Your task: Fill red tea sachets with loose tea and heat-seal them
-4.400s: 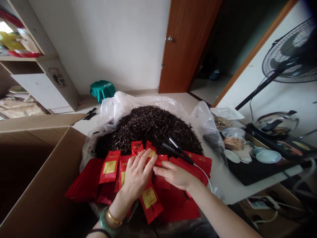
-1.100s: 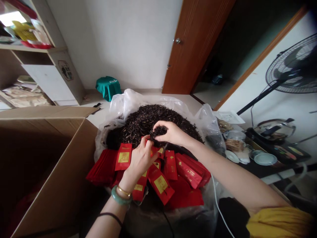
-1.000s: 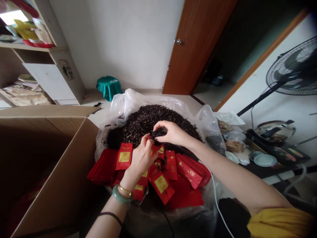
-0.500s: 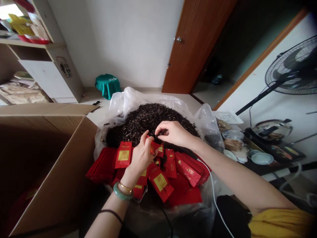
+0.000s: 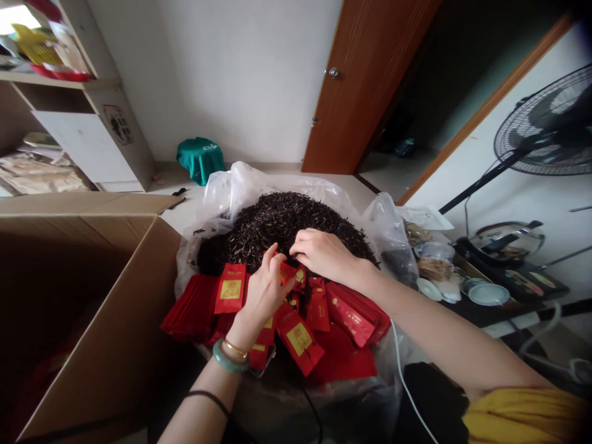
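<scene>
A heap of dark, dried, twisted leaves that look like tea point(image 5: 287, 216) fills a clear plastic bag point(image 5: 240, 179) in front of me. My left hand point(image 5: 266, 283) is closed around a small red packet point(image 5: 287, 273), most of it hidden by the fingers. Just right of that packet's upper end, my right hand point(image 5: 324, 253) is closed with its fingertips pinched together; what they hold is hidden. Below both hands lie several red packets with gold labels point(image 5: 300, 339). One labelled packet point(image 5: 230, 288) leans left of my left hand, against a red stack point(image 5: 192, 308).
An open cardboard box point(image 5: 115, 296) stands close on the left. To the right, a low table holds bowls point(image 5: 488, 294) and a glass kettle point(image 5: 506, 240). A standing fan point(image 5: 546, 135) is beyond it. A white cable point(image 5: 402, 370) runs beneath my right forearm.
My right hand has turned slightly, its back now more toward me and its fingers lower beside the packet. My left hand has stayed nearly still with the red packet.
</scene>
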`<state>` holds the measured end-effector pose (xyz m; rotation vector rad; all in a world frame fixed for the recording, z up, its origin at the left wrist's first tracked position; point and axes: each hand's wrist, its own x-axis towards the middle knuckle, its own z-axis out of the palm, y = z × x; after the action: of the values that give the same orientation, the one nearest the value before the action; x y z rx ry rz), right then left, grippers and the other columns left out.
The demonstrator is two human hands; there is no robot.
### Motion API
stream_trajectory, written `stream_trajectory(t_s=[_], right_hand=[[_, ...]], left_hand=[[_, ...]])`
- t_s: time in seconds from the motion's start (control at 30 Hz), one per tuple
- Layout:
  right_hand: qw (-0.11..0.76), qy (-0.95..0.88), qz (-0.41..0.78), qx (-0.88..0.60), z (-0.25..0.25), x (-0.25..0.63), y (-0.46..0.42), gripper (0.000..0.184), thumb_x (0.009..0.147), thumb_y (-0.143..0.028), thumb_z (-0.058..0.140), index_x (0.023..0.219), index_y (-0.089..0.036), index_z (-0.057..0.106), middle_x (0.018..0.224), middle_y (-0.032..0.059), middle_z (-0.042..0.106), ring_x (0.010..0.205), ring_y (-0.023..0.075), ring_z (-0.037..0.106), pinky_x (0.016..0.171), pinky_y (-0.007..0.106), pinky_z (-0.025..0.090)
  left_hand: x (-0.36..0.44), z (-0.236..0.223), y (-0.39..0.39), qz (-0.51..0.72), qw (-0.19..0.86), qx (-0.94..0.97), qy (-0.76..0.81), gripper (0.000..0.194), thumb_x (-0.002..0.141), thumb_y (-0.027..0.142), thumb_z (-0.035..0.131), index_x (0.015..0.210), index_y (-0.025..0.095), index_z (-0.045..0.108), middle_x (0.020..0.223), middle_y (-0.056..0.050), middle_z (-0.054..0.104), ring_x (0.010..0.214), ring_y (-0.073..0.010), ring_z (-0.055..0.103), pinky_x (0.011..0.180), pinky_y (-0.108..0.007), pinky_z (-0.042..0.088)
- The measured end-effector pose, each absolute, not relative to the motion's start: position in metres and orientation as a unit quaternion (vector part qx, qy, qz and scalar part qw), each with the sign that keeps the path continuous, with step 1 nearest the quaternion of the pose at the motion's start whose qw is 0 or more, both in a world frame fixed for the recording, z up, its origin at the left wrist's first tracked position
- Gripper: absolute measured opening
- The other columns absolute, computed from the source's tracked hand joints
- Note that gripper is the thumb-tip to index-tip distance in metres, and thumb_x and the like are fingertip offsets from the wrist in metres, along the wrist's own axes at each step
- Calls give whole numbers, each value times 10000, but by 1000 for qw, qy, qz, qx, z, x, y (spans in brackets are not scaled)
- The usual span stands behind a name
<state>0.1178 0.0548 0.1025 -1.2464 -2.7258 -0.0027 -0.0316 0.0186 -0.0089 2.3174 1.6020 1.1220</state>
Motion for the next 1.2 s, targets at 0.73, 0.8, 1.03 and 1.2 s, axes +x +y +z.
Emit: stream_trajectory(t_s=[0.73,0.8,1.03,1.2], right_hand=[[211,-896,108,-376,90,136,43,321,893,-158,499,1159,-230,664,1290,72,597,1183,206,567,1024,384,456],[195,-897,126,-376,86,135,45,301,898,-153,507,1135,-225,678,1251,65,633,1156,198,591,1016,367,460],[113,-899,62,-419,93,129,55,202,857,-118,593,965,-191,748,898,72,727,840,187,684,775,276,509],[-15,-872,-2,-489,116,115,36,158,879,-175,589,921,-163,740,894,111,709,806,221,689,695,275,489]], left_hand=[[-31,-12,19,404,17,757,514,484,818,277,653,1205,199,372,1353,-166,502,977,-229,683,608,-272,568],[-31,-12,19,407,9,760,506,482,817,259,655,1200,191,372,1340,-173,512,1006,-242,674,630,-283,576],[-29,-12,18,404,-3,770,494,474,805,254,669,1176,188,382,1293,-163,545,1058,-256,652,691,-305,590],[-28,-13,18,412,-17,771,486,499,802,248,668,1201,177,376,1253,-163,561,1079,-269,636,730,-328,588]])
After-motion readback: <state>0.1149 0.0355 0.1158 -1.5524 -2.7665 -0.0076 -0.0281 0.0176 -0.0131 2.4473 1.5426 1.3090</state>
